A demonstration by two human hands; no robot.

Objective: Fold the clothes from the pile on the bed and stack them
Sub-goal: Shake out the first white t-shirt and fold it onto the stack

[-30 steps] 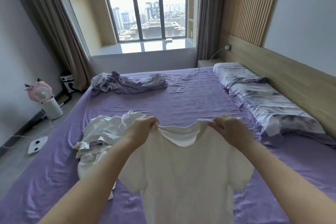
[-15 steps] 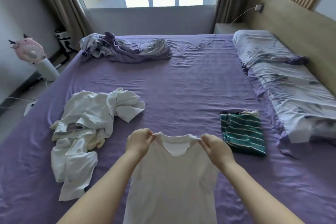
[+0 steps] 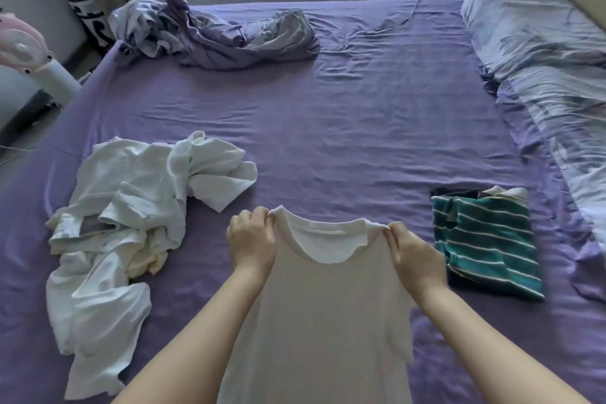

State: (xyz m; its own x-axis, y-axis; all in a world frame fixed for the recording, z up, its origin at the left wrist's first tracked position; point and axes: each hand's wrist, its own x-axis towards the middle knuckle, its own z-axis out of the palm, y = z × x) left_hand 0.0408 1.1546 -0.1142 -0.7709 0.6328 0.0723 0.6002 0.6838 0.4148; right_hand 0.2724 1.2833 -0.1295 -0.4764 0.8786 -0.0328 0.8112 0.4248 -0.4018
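Hanging in the lower centre of the frame is a plain white T-shirt of thin, soft knit, its rounded neckline dipping in a smooth curve between two hands and its body falling in a long flat panel toward the bottom edge. The left hand is pinching the shoulder seam at the left of the collar, fingers curled tight over the cloth; the right hand is gripping the opposite shoulder the same way, thumb and fingertips closed on the fabric. One short sleeve is drooping loose below the right wrist.

Lying at the left of the frame, a rumpled pile of white clothes is sprawling in creased folds, with a pale yellowish piece tucked in it. At the right, a folded teal garment with thin white stripes is sitting as a neat, roughly square block, a scrap of pale cloth showing at its far edge.

Everything is resting on a bed covered by a wrinkled purple sheet with a slight sheen. A twisted purple-and-grey blanket is bunching at the upper left, and a pale patterned pillow is filling the upper right.
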